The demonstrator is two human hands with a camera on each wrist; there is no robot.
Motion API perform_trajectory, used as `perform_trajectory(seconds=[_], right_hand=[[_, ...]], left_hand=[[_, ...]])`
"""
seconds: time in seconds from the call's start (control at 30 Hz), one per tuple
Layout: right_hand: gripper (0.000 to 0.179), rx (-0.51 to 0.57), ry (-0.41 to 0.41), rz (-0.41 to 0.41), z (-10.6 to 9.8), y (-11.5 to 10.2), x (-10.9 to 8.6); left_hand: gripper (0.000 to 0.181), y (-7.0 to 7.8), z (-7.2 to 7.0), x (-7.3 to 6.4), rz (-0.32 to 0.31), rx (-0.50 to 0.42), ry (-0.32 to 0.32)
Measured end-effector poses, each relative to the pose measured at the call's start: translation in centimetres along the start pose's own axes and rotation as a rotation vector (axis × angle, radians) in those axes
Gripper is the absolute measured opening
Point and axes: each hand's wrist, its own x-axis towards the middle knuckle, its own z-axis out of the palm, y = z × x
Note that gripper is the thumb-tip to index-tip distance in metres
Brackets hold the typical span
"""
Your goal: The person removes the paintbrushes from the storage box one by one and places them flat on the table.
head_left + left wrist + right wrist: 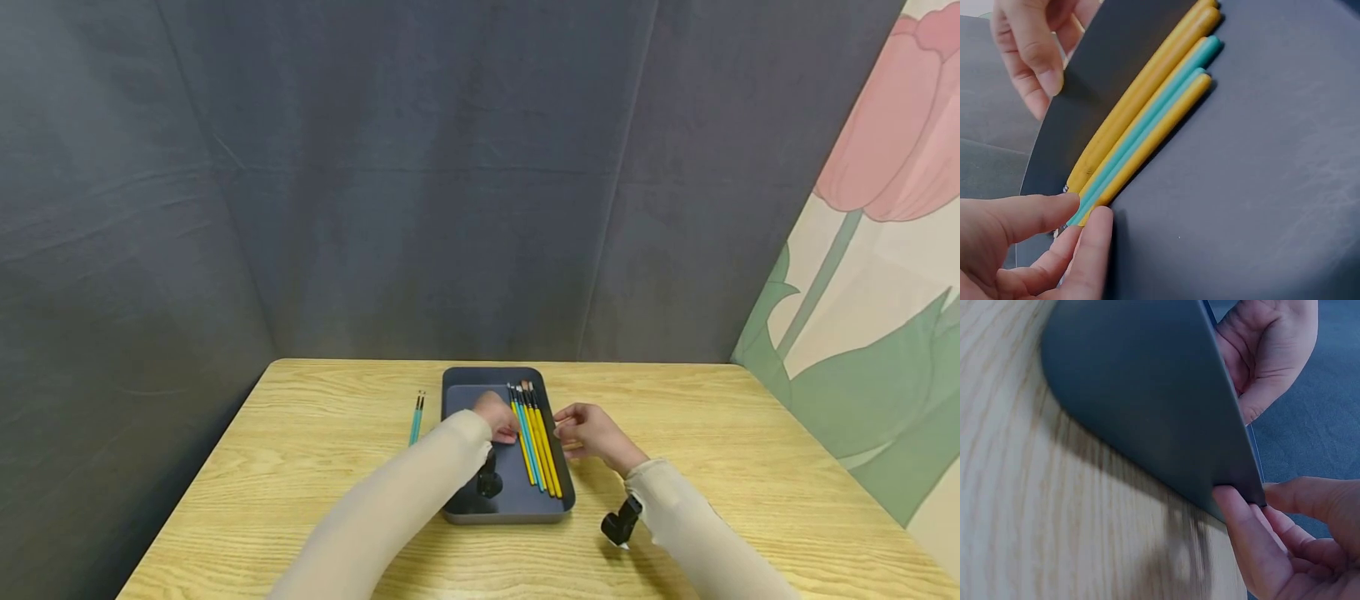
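Note:
Several paintbrushes (538, 446) with yellow and teal handles lie side by side along the right side of a dark grey tray (517, 518), bristles toward the far end. My left hand (498, 418) is inside the tray at their left. In the left wrist view its thumb and finger pinch some of the brush handles (1141, 134); the bristles are hidden there. Outside the tray's right wall is my right hand (596, 433). The right wrist view shows its thumb and fingers (1250, 544) gripping the tray's rim from both sides.
Two teal paintbrushes (417, 421) lie on the wooden table (337, 467), left of the tray and partly hidden by the left sleeve. A dark curtain (450, 208) hangs behind the table. At the right stands a flower-patterned panel (870, 333).

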Motion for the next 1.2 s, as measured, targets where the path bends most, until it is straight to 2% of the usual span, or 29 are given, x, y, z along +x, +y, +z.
perform_trajectory(seconds=[0.17,0.3,0.53,0.67,0.83,1.0,1.2], right_hand=[[0.026,-0.005,0.000,0.001,0.04,-0.02,0.09],[0.026,-0.002,-0.005,0.000,0.10,0.05,0.13],[0.025,-0.009,-0.003,-0.005,0.13,0.02,0.06],[0.025,-0.015,-0.001,-0.002,0.12,-0.04,0.00],[0.026,-0.011,-0.004,0.007,0.11,-0.11,-0.06],[0.026,-0.012,-0.002,0.009,0.11,-0.16,-0.10],[0.026,-0.019,0.007,0.011,0.11,-0.24,-0.13]], left_hand=[[0.018,-0.16,0.42,0.23,0.042,0.058,0.035],[0.017,-0.29,0.44,-0.27,0.090,0.104,0.051],[0.016,-0.31,0.54,-0.39,0.133,0.301,0.125],[0.014,-0.40,0.60,-0.35,0.154,0.359,0.139],[0.015,-0.35,0.66,-0.50,0.153,0.373,0.155],[0.016,-0.24,0.75,-0.65,0.133,0.344,0.173],[0.014,-0.10,0.78,-0.48,0.119,0.300,0.161]])
